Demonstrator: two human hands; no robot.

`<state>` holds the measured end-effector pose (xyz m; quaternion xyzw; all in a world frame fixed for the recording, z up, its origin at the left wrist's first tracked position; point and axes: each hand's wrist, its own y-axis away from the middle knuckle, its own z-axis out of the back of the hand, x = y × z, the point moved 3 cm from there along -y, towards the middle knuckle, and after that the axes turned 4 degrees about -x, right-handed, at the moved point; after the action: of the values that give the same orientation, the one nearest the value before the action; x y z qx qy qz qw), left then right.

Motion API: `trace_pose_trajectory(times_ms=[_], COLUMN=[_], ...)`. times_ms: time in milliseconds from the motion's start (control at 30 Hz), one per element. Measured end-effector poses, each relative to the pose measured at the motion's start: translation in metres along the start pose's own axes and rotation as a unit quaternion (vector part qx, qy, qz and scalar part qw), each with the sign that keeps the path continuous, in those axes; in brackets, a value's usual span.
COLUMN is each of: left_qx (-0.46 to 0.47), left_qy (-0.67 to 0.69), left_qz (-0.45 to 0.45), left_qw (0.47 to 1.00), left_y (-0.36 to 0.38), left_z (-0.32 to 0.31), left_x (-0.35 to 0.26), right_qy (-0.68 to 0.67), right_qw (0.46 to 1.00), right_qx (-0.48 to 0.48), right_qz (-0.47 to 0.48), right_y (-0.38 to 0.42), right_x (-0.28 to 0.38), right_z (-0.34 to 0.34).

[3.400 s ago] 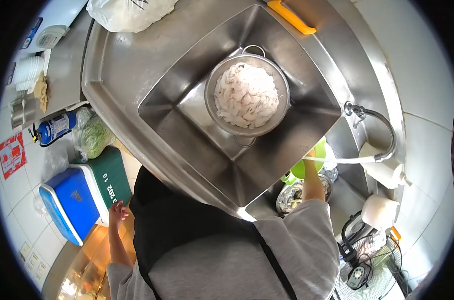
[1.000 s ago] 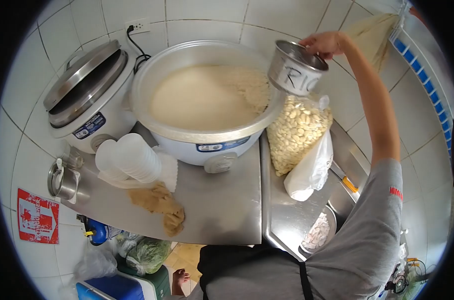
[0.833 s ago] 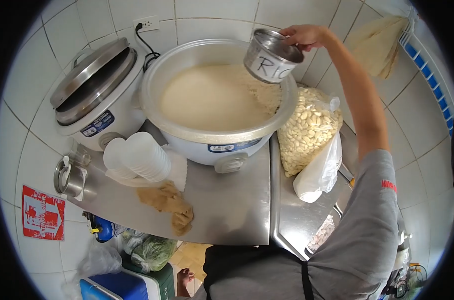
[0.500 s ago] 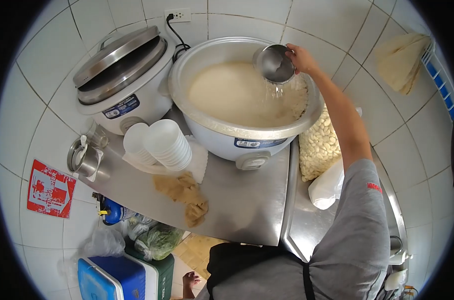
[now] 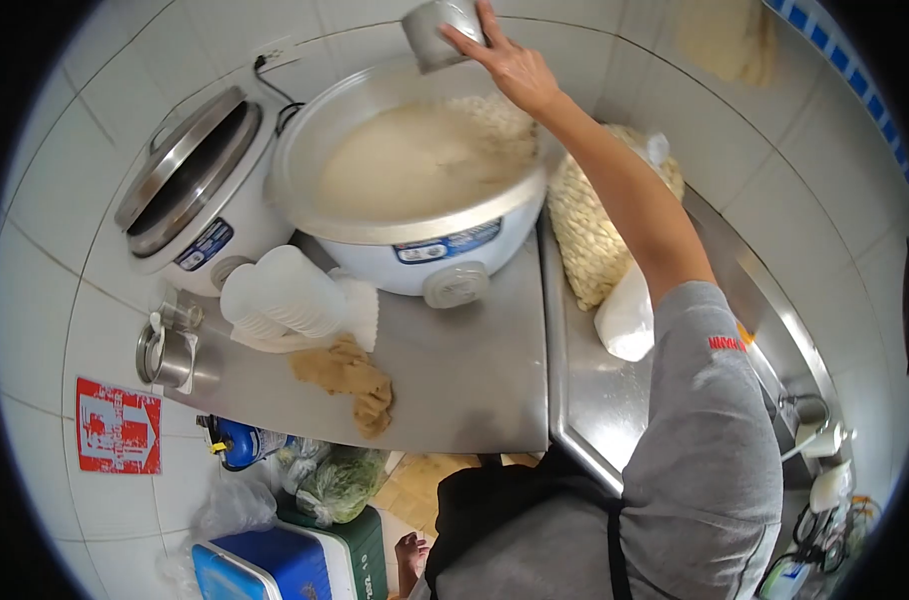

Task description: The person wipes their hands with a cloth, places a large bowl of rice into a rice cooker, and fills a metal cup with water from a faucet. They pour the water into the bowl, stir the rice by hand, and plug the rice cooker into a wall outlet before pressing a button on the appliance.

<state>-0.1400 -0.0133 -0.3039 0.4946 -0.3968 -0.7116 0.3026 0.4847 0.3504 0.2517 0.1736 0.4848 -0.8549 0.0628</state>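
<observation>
My right hand point(image 5: 515, 68) grips a metal cup point(image 5: 437, 36) at the top of the view, raised above the far rim of a large rice cooker point(image 5: 380, 240). The cup is tipped, and its inside is turned from view. Cloudy whitish liquid point(image 5: 395, 165) fills the cooker's pot, with paler lumpy matter at its right side. Low in the view, my left hand point(image 5: 412, 553) hangs beside my body, below the counter. Its fingers are loosely bent and a little apart, with nothing seen in them.
A second rice cooker point(image 5: 190, 190) with its lid askew stands left. Stacked white foam cups point(image 5: 295, 290), a brown cloth point(image 5: 347, 375) and a metal pot point(image 5: 167, 355) share the steel counter point(image 5: 455, 370). A bag of peeled garlic-like cloves point(image 5: 600, 225) lies right, near my arm. Coolers point(image 5: 275, 565) stand below.
My right hand has lifted the cup up and leftward in view, away from the liquid. Water that dripped from it no longer shows. The whole view has shifted and tilted.
</observation>
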Motion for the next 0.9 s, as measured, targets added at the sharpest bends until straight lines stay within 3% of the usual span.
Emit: trace_pose_trajectory(times_ms=[100,167,200,267,333,367,400,533,567,633,700,733,767,900], left_qx=[0.022,0.036,0.034,0.017,-0.012,-0.011,-0.002,0.063,0.094,0.219,0.451,0.325,0.176,0.149], left_qy=[-0.027,-0.051,-0.079,-0.099,-0.135,-0.147,-0.154,-0.192,-0.185,-0.074,0.128,-0.065,-0.276,-0.275], left_qz=[-0.023,-0.038,-0.048,-0.068,-0.097,-0.099,-0.095,-0.056,-0.045,-0.009,0.069,-0.047,-0.102,-0.233], left_qw=[0.999,0.997,0.995,0.993,0.986,0.984,0.983,0.978,0.977,0.973,0.881,0.942,0.939,0.921], left_y=[0.0,-0.001,0.001,0.009,0.019,0.018,0.017,0.018,0.014,-0.01,-0.028,0.004,0.066,0.112], left_z=[-0.002,-0.005,-0.006,-0.012,-0.017,-0.022,-0.025,-0.041,-0.043,-0.039,-0.038,-0.043,-0.054,-0.06], left_x=[0.002,-0.001,-0.001,0.0,-0.004,-0.004,-0.006,-0.017,-0.023,-0.044,-0.057,-0.098,-0.161,-0.257], right_qy=[0.006,-0.081,-0.078,-0.137,-0.161,-0.255,-0.23,-0.312,-0.286,-0.265,-0.231,-0.231,-0.23,-0.251], right_qw=[0.992,0.976,0.976,0.953,0.903,0.852,0.857,0.792,0.785,0.772,0.738,0.724,0.708,0.668], right_qx=[0.093,0.033,0.033,-0.065,-0.035,0.041,0.052,0.102,0.163,0.18,0.233,0.253,0.273,0.276], right_qz=[-0.083,-0.199,-0.202,-0.264,-0.398,-0.455,-0.458,-0.516,-0.525,-0.549,-0.589,-0.599,-0.609,-0.644], right_y=[0.017,0.035,0.046,0.067,0.089,0.096,0.109,0.164,0.183,0.212,0.233,0.244,0.254,0.27], right_x=[-0.012,-0.029,-0.041,-0.069,-0.092,-0.113,-0.125,-0.132,-0.14,-0.135,-0.124,-0.119,-0.115,-0.082], right_z=[0.032,0.056,0.065,0.097,0.142,0.16,0.183,0.269,0.286,0.321,0.346,0.355,0.36,0.36])
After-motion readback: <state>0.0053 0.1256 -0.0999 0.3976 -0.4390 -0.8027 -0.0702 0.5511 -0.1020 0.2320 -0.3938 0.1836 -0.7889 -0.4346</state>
